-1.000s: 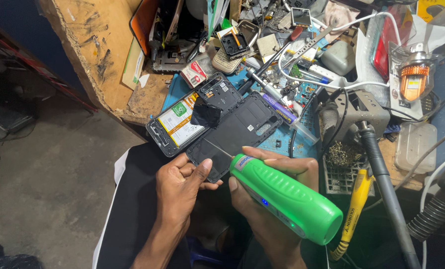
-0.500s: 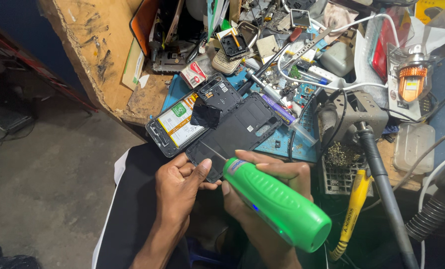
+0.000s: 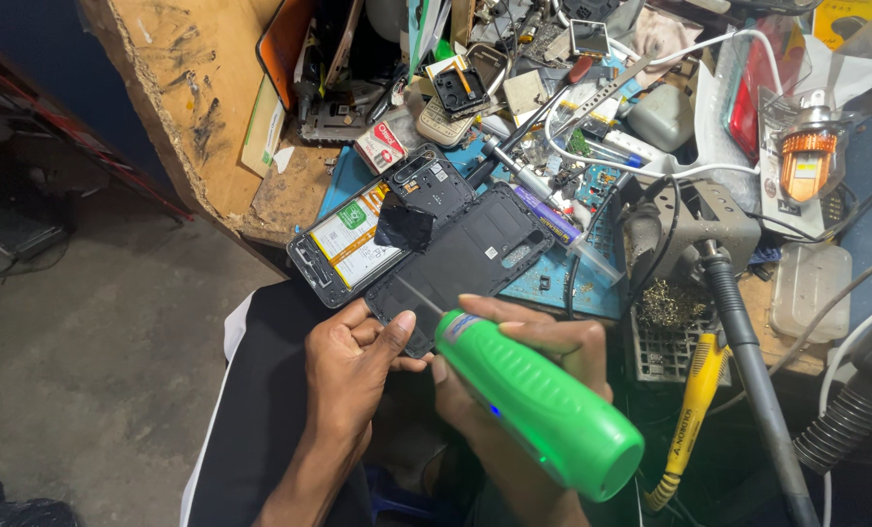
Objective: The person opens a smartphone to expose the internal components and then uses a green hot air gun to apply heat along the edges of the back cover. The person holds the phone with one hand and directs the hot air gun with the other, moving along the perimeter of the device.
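While your right hand [image 3: 543, 356] wraps around the green electric screwdriver [image 3: 538, 405], your left hand [image 3: 353, 366] pinches the near corner of the black phone cover [image 3: 465, 259] at the table's [image 3: 202, 98] near edge. Just beyond lies the opened phone [image 3: 368, 229], touching the cover.

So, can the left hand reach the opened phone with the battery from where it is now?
Probably yes. The left hand holds the black back cover, and the opened phone lies just beyond it with nothing between.
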